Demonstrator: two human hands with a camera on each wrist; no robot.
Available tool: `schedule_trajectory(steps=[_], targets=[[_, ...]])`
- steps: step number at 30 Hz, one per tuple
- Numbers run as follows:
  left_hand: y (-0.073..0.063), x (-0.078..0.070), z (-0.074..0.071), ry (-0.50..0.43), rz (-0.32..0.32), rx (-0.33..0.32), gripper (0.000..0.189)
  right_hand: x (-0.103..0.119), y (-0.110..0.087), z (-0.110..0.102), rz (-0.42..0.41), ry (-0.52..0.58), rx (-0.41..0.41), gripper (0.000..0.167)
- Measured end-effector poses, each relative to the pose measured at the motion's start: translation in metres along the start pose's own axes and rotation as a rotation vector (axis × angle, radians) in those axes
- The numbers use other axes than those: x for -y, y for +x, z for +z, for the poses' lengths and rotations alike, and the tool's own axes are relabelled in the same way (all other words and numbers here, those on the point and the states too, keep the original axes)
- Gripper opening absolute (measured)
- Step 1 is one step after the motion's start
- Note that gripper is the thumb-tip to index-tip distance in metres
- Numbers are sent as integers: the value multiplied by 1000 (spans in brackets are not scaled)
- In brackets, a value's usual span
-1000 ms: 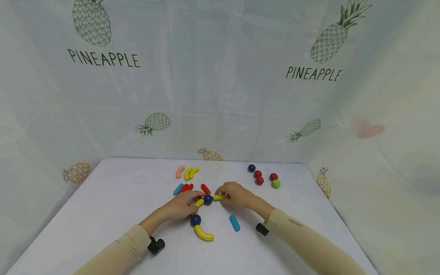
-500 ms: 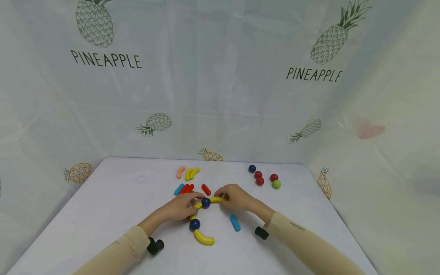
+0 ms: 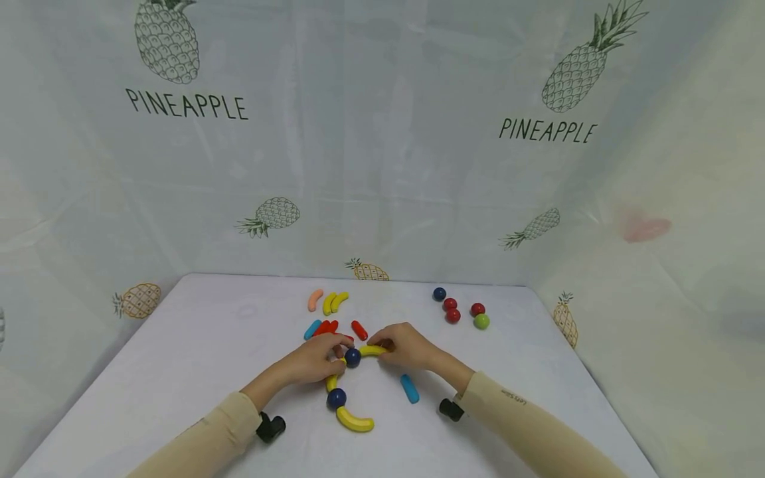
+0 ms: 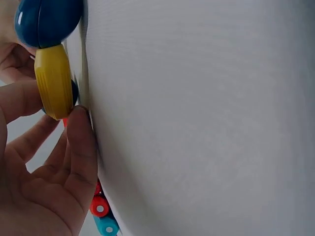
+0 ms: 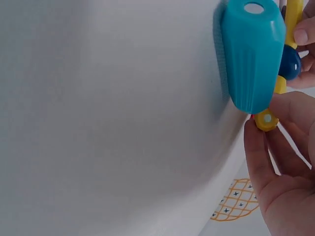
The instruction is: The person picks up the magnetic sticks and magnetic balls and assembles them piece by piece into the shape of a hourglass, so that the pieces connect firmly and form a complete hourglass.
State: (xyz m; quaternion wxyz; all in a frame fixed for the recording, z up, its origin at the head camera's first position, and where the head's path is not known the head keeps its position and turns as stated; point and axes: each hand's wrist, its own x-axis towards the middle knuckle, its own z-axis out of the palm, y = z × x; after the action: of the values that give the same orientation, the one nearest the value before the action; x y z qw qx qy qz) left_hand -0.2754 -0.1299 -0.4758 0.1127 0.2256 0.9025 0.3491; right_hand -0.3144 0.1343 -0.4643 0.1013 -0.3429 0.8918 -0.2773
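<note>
pinching yellow pieces either side of the upper blue ball (image 3: pixel 352 357), you have a chain (image 3: pixel 332 383) that looks partly built
your left hand (image 3: pixel 312 358) holds the middle yellow piece (image 4: pixel 53 81), left of that ball and nearer you; your right hand (image 3: pixel 409 346) pinches the right yellow piece (image 3: pixel 373 350), just right of it. five pieces seem strung in an open arc, the lower blue ball (image 3: pixel 337 398) and lower yellow piece (image 3: pixel 355 421) ending it nearer you than the upper blue ball. left loose around that ball are the blue rod (image 3: pixel 409 389), right and nearer you, the red rods (image 3: pixel 360 330) and spare yellow pieces (image 3: pixel 339 302) beyond, and the green ball (image 3: pixel 481 321), far right. the chain's balls shine; its yellow pieces look ridged, the right one's tip bearing a pale disc (image 5: pixel 267 118).
</note>
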Motion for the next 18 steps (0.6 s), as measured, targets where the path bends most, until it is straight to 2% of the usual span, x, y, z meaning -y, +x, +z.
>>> schedule_trajectory(steps=[6, 12, 18], targets=[[1, -1, -1, 0, 30, 17, 43, 4, 3, 2, -31, 15, 2, 31], [-2, -1, -2, -12, 5, 49, 44, 3, 6, 7, 22, -6, -39, 27], [-5, -2, -2, -8, 15, 45, 47, 5, 7, 10, 64, -11, -62, 25]])
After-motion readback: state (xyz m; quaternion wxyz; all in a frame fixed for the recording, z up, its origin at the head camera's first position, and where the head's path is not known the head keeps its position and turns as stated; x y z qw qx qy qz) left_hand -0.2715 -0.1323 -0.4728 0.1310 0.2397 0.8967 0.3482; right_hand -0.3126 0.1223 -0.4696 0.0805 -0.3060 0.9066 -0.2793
